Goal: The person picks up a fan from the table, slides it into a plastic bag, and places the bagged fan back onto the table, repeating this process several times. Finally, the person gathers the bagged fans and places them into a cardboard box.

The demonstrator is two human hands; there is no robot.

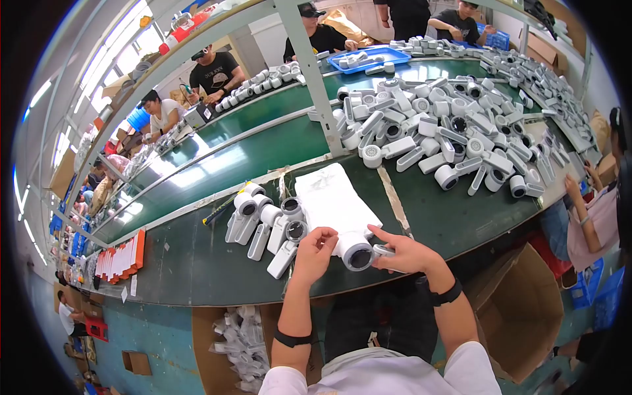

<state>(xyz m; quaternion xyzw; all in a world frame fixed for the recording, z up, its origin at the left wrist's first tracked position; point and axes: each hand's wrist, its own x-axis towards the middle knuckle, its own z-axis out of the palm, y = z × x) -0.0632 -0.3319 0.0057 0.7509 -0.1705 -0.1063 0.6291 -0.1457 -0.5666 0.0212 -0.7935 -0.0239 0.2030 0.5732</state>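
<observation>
Just above the table's front edge, I hold a white handheld fan [357,250] with a round head and a dark, grey-rimmed end facing me. My right hand [411,254] is closed around its handle, which points to the right. At the left side of the head, my left hand [315,253] has thumb and fingers pinched against the casing. Behind the fan lies a stack of thin white sheets or bags [332,194]. Left of my left hand, several similar fans [262,225] lie in a cluster on the green table [191,263].
A large heap of fans [454,125] covers the table at the right. Below stand an open cardboard box [520,309] at right and a carton of bagged items [240,342] at left. A metal post [313,79] rises ahead. Co-workers sit across the belt [217,151].
</observation>
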